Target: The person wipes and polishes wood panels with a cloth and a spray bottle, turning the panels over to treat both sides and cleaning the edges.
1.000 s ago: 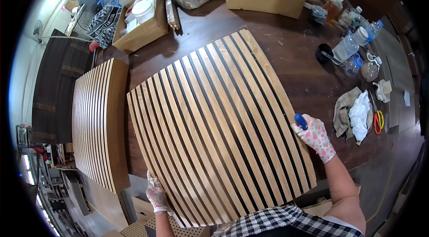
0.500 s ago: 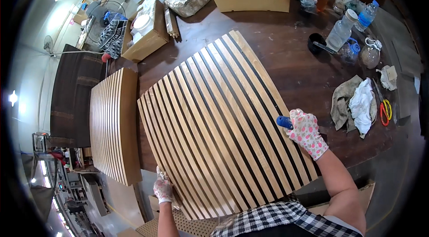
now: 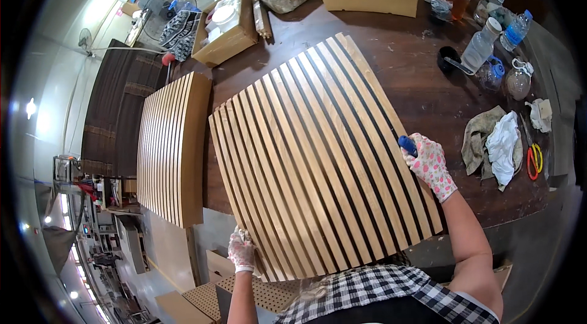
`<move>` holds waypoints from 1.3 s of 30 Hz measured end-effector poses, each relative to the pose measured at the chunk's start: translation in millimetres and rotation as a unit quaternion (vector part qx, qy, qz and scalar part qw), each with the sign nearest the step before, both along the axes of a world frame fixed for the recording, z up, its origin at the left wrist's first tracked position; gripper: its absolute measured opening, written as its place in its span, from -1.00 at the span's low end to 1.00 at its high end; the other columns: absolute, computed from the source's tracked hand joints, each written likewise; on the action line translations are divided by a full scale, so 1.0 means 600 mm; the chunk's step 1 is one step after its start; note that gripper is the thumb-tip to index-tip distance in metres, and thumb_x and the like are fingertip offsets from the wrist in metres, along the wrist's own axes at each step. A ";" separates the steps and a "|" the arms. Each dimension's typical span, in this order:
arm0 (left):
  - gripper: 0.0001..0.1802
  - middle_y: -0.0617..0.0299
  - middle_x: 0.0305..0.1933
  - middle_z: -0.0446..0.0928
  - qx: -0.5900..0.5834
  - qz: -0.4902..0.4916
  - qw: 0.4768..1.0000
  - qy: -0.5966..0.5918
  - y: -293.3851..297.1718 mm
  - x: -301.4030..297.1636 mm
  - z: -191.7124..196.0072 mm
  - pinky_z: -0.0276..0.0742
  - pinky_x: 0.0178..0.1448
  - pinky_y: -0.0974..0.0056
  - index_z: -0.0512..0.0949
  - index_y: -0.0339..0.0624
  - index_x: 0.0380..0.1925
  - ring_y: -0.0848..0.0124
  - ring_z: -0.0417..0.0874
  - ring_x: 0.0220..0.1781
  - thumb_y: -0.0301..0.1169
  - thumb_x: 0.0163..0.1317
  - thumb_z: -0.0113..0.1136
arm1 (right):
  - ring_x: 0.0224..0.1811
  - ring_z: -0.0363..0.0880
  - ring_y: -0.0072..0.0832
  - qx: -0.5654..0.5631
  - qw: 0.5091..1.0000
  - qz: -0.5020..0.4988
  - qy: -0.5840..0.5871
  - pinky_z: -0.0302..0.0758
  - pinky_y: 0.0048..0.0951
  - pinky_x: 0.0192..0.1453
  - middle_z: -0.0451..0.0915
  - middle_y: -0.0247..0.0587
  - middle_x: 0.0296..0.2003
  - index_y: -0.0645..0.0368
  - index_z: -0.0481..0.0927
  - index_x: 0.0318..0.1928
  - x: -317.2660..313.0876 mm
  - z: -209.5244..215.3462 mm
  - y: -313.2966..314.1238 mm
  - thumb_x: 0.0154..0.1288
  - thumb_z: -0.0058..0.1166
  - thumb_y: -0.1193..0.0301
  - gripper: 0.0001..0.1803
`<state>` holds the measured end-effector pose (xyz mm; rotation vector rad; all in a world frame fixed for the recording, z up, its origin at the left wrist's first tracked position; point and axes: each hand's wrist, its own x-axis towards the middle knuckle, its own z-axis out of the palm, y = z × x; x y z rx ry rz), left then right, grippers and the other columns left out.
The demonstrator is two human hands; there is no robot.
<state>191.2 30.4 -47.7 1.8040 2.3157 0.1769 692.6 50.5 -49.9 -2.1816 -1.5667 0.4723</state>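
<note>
A slatted wood panel (image 3: 324, 159), light strips with dark grooves between, lies slantwise on the brown table in front of me. My left hand (image 3: 242, 250), in a floral-print glove, is closed on its near left edge; the fingertips are partly hidden. At the panel's right edge, my gloved right hand (image 3: 431, 168) is wrapped round a tool with a blue handle (image 3: 408, 145). The tool's working end is hidden by the hand, so its kind does not show.
More slatted panels (image 3: 162, 147) stand stacked at left. Beyond are an open carton (image 3: 223, 36) and a box of jars (image 3: 367, 0). On the right lie bottles (image 3: 481, 46), a black cup (image 3: 448, 59), rags (image 3: 502, 147) and scissors (image 3: 534, 161). The brown table (image 3: 403, 73) ends just right of me.
The whole scene has shifted right and slightly up in the view. Both hands keep their holds, and the right hand with the blue-handled tool stays at the panel's right edge.
</note>
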 end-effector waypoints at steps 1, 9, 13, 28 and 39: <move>-0.63 -0.04 -0.26 0.55 -0.006 -0.001 1.000 0.023 -0.001 0.002 0.000 0.48 -0.17 0.13 0.47 -0.23 -0.06 0.07 0.59 -0.23 -0.23 0.23 0.03 | -0.32 0.57 -0.11 0.009 1.000 -0.002 -0.002 0.48 -0.17 -0.21 0.57 -0.01 -0.38 0.17 0.50 -0.25 0.003 -0.004 0.001 0.10 0.10 0.24 -0.71; -0.48 -0.04 -0.14 0.53 -0.064 0.009 0.998 0.024 -0.037 0.056 0.007 0.51 -0.10 0.16 0.30 -0.26 0.12 0.11 0.59 -0.15 -0.27 0.18 0.02 | -0.30 0.55 -0.26 -0.015 0.983 -0.027 0.182 0.42 -0.36 -0.17 0.57 -0.07 -0.40 0.26 0.50 -0.20 0.068 -0.010 0.039 0.13 0.10 0.15 -0.59; -0.50 -0.08 -0.11 0.52 -0.051 0.012 0.998 0.023 -0.037 0.063 0.003 0.49 -0.11 0.13 0.31 -0.22 0.13 0.05 0.57 -0.16 -0.20 0.24 -0.05 | -0.38 0.42 -0.49 -0.005 0.967 -0.040 0.250 0.36 -0.43 -0.23 0.48 -0.30 -0.48 0.24 0.49 -0.32 0.085 -0.035 0.048 0.12 0.14 0.19 -0.66; -0.59 -0.07 -0.17 0.55 0.005 0.081 0.995 -0.056 -0.043 0.083 0.004 0.48 -0.06 0.16 0.40 -0.21 0.07 0.08 0.59 -0.14 -0.30 0.24 -0.02 | -0.48 0.35 -0.54 -0.035 0.939 0.030 0.342 0.34 -0.42 -0.33 0.39 -0.30 -0.57 0.23 0.42 -0.43 0.101 0.046 0.107 0.13 0.14 0.17 -0.64; -0.54 -0.02 -0.15 0.55 -0.048 0.118 0.992 -0.024 -0.035 0.104 -0.004 0.49 -0.11 0.24 0.32 -0.20 0.13 0.16 0.60 -0.17 -0.40 0.20 -0.01 | -0.29 0.48 -0.39 -0.093 0.920 0.011 0.380 0.37 -0.38 -0.15 0.52 -0.13 -0.39 0.27 0.45 -0.27 0.123 -0.014 0.139 0.14 0.11 0.14 -0.59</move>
